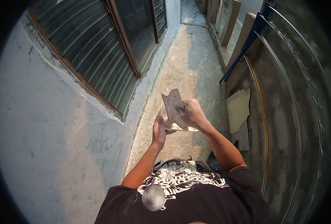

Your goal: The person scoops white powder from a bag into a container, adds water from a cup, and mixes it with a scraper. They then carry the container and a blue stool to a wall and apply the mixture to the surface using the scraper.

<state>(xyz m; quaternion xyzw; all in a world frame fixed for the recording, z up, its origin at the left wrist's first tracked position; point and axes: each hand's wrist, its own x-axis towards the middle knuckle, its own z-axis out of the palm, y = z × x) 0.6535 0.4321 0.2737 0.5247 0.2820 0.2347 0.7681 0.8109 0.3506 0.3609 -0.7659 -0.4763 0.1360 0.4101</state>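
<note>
My right hand (193, 113) is closed round a thin, stiff greyish sheet (173, 104) with reddish streaks and an uneven top edge. The sheet stands tilted in front of me, and pale dust or residue whitens the hand's skin. Below and behind it is a flat cream-coloured piece (182, 128), partly covered by the sheet. My left hand (158, 130) supports this piece from the left, thumb up along its side and fingers beneath. Whether the two pieces touch cannot be made out.
A narrow concrete walkway (176, 71) runs ahead. To the left rise a pale painted wall (53, 112) and louvred windows (91, 48). At right, metal rods (290, 89), a yellow pipe (261, 108) and a broken board (238, 110) are by a block wall. A dark round object (214, 162) sits near my right elbow.
</note>
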